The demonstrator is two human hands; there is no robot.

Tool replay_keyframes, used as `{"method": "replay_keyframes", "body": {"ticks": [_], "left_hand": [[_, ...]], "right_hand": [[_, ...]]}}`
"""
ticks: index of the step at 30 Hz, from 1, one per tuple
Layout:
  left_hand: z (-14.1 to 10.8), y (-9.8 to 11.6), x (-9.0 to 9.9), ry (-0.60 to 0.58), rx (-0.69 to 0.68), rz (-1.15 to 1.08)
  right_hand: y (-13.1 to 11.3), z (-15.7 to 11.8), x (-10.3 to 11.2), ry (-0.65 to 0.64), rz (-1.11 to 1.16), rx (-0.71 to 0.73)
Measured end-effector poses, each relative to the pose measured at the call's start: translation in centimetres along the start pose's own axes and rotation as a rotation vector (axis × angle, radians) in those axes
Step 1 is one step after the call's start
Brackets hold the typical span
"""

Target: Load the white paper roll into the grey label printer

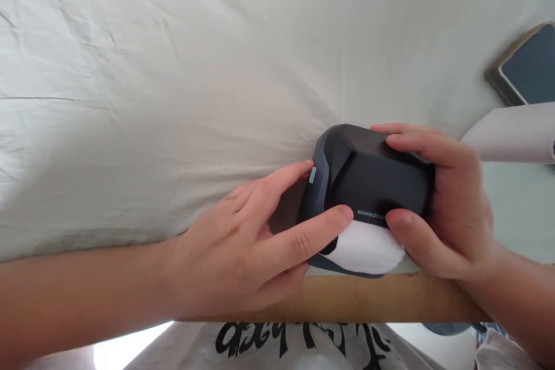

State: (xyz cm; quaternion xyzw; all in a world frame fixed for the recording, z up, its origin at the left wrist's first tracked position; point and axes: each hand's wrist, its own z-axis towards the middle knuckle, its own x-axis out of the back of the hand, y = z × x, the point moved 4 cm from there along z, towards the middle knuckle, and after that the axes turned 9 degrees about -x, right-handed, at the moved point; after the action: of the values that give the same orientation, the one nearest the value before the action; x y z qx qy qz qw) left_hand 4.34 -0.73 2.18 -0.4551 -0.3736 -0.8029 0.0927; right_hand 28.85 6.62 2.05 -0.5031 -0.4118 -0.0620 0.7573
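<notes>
A dark label printer marked NIIMBOT is held between both hands near the front edge of the cloth-covered table. White label paper shows at its near side, below the black cover. My left hand grips the printer's left side, thumb by the cover's lower edge and index finger by a small pale button. My right hand wraps round the right end, with the thumb at the lower corner and the fingers on top. The printer's underside is hidden.
A pale, wrinkled cloth covers the table. To the right lie a white paper roll and a dark, light-edged flat thing, cut off by the frame. The wooden table edge runs in front of a shirt with black lettering.
</notes>
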Motion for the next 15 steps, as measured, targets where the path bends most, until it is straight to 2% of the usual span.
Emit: {"method": "replay_keyframes", "body": {"ticks": [9,15], "left_hand": [[-0.12,-0.17,0.14,-0.041,0.005,-0.032],[-0.06,-0.06,0.0,0.013,0.059,-0.062]], "right_hand": [[0.18,-0.14,0.38,-0.043,0.02,-0.049],[0.33,-0.26,0.46,-0.03,0.047,-0.055]]}}
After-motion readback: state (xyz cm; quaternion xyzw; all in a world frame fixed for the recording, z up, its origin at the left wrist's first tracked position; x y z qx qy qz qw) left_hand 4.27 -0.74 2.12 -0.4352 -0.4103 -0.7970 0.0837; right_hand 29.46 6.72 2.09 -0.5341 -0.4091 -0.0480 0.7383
